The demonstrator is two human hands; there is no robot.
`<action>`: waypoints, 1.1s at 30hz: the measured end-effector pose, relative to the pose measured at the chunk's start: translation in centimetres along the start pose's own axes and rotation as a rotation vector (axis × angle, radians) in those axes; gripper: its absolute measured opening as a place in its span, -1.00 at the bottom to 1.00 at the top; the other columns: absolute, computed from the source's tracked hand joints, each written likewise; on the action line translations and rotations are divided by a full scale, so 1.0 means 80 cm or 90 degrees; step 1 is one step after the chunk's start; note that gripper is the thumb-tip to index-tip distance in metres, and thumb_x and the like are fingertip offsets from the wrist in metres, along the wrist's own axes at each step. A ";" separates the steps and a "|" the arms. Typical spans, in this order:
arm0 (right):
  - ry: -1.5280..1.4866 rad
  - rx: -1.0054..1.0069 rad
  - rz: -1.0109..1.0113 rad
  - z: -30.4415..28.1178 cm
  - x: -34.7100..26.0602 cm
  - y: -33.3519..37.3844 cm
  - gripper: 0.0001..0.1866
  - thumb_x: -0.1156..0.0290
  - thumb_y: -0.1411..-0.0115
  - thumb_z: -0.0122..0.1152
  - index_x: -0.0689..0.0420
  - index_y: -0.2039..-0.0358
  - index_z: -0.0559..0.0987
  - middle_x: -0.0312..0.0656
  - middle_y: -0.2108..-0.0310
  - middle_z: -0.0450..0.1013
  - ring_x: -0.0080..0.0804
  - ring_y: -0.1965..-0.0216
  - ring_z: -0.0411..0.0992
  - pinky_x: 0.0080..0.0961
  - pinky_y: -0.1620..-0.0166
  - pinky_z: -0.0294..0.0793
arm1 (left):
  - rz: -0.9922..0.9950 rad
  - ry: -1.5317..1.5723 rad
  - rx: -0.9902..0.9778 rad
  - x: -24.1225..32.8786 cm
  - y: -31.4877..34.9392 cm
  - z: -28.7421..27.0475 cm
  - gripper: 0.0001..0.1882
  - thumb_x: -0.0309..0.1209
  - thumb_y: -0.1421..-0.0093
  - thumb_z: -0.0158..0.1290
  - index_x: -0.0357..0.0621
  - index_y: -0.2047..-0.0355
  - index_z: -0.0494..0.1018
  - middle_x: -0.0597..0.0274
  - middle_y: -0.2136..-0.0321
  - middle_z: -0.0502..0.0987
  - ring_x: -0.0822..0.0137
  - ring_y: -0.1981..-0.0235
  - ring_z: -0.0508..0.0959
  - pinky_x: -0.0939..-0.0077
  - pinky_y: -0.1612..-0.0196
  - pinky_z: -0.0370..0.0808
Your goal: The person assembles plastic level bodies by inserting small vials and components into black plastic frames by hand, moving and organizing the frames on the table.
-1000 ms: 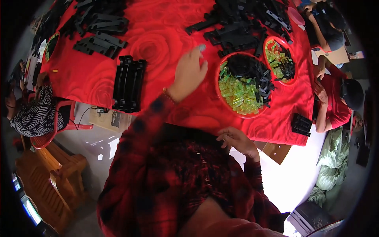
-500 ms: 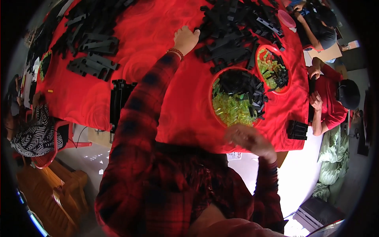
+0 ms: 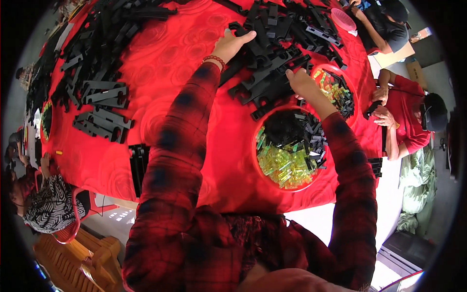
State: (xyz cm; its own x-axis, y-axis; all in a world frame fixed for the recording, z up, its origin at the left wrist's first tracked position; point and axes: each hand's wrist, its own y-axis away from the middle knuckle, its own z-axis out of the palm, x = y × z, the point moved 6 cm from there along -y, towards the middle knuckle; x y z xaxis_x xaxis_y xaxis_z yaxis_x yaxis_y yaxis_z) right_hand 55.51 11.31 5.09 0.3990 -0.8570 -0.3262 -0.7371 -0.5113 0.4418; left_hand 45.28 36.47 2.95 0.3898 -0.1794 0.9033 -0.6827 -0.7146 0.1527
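Both hands lay open on a heap of flat, slotted black plastic parts (image 3: pixel 272 63) on the red tablecloth (image 3: pixel 160 73), the left hand (image 3: pixel 233 43) spread flat, the right hand (image 3: pixel 300 82) resting loosely.

A large table (image 3: pixel 160 73) draped in a glossy red cloth fills most of the view under bright, even light. Pale floor (image 3: pixel 316 219) shows below its near edge. An orange wooden bench (image 3: pixel 63 258) stands at lower left, a red plastic chair (image 3: pixel 73 228) beside it. Green fabric (image 3: pixel 418 190) lies heaped at right.
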 end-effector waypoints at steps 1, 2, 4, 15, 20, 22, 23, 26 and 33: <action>0.044 0.036 -0.061 0.005 -0.002 -0.008 -0.51 0.06 -0.44 -0.31 0.15 -0.06 0.45 0.34 0.04 0.40 0.20 0.06 0.52 -0.05 0.08 0.56 | 0.004 0.001 -0.006 0.005 -0.006 0.008 0.29 0.43 0.10 0.17 -0.29 -0.38 0.03 -0.33 -0.31 0.18 -0.19 -0.40 0.07 -0.04 -0.35 0.11; 0.210 0.043 -0.151 0.010 -0.005 -0.014 -0.57 0.14 -0.45 -0.35 0.03 -0.14 0.38 0.36 -0.02 0.31 0.35 0.10 0.49 0.01 0.06 0.55 | 0.011 -0.071 -0.032 0.009 -0.011 0.016 0.23 0.44 0.09 0.15 -0.23 -0.36 0.13 -0.26 -0.31 0.22 -0.17 -0.41 0.07 -0.07 -0.36 0.05; 0.217 0.042 -0.151 0.013 -0.001 -0.024 -0.60 0.19 -0.43 -0.29 0.04 -0.15 0.38 0.37 0.00 0.33 0.35 0.10 0.49 0.06 0.04 0.53 | 0.095 -0.090 -0.122 0.021 -0.015 0.035 0.01 0.41 0.06 0.12 -0.06 -0.23 0.37 -0.03 -0.23 0.39 -0.12 -0.37 0.13 -0.14 -0.36 -0.08; 0.318 0.037 -0.304 0.040 0.006 -0.042 -0.57 0.28 -0.45 -0.31 0.03 -0.24 0.35 0.19 0.08 0.47 0.07 0.40 0.60 -0.03 0.02 0.46 | 0.053 -0.022 -0.164 -0.003 -0.012 0.043 0.01 0.22 0.12 0.22 -0.15 -0.25 0.31 -0.30 -0.21 0.21 -0.16 -0.25 0.29 0.09 -0.24 0.27; -0.076 0.001 0.003 0.031 -0.018 -0.009 -0.36 -0.04 -0.40 -0.23 0.27 -0.17 0.42 0.26 -0.04 0.43 0.07 0.29 0.57 -0.21 0.20 0.63 | 0.052 0.035 -0.175 -0.031 -0.006 0.034 -0.16 0.19 0.04 0.21 -0.11 -0.13 0.44 -0.24 -0.13 0.25 -0.06 -0.17 0.33 0.16 -0.19 0.33; -0.094 -0.007 -0.002 0.041 -0.017 -0.011 -0.32 -0.07 -0.38 -0.19 0.32 -0.16 0.41 0.30 -0.06 0.40 0.09 0.20 0.54 -0.20 0.23 0.64 | 0.057 0.013 -0.181 -0.025 0.007 0.029 -0.17 0.18 0.04 0.21 -0.10 -0.13 0.44 -0.24 -0.14 0.23 -0.06 -0.17 0.33 0.16 -0.20 0.32; -0.110 -0.014 -0.006 0.044 -0.016 -0.009 -0.28 -0.11 -0.36 -0.14 0.37 -0.16 0.41 0.34 -0.09 0.38 0.10 0.11 0.51 -0.20 0.26 0.65 | 0.062 -0.007 -0.188 -0.012 0.020 0.031 -0.17 0.18 0.04 0.21 -0.10 -0.14 0.44 -0.23 -0.14 0.22 -0.05 -0.18 0.32 0.17 -0.20 0.32; -0.128 -0.036 -0.009 0.049 -0.022 0.006 -0.29 -0.11 -0.34 -0.10 0.34 -0.16 0.42 0.38 -0.11 0.34 0.14 0.02 0.46 -0.13 0.22 0.65 | 0.039 -0.027 -0.162 -0.009 0.045 0.016 -0.14 0.18 0.06 0.22 -0.09 -0.17 0.42 -0.21 -0.16 0.19 -0.05 -0.17 0.35 0.16 -0.20 0.34; 0.000 -0.079 -0.068 0.058 -0.050 0.018 -0.26 -0.15 -0.28 -0.01 0.37 -0.09 0.47 0.29 -0.07 0.41 0.16 0.02 0.46 -0.11 0.17 0.64 | 0.020 -0.018 -0.158 -0.034 0.073 -0.012 -0.06 0.19 0.06 0.23 -0.06 -0.26 0.33 -0.21 -0.17 0.17 -0.08 -0.19 0.34 0.17 -0.21 0.34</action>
State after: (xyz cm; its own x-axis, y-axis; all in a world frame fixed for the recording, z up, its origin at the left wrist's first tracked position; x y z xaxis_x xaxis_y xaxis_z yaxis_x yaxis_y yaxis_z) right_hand 50.32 14.27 3.13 0.4718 -0.7970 -0.3771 -0.6172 -0.6039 0.5043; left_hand 39.62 33.45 1.76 0.3814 -0.2201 0.8978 -0.8239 -0.5214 0.2221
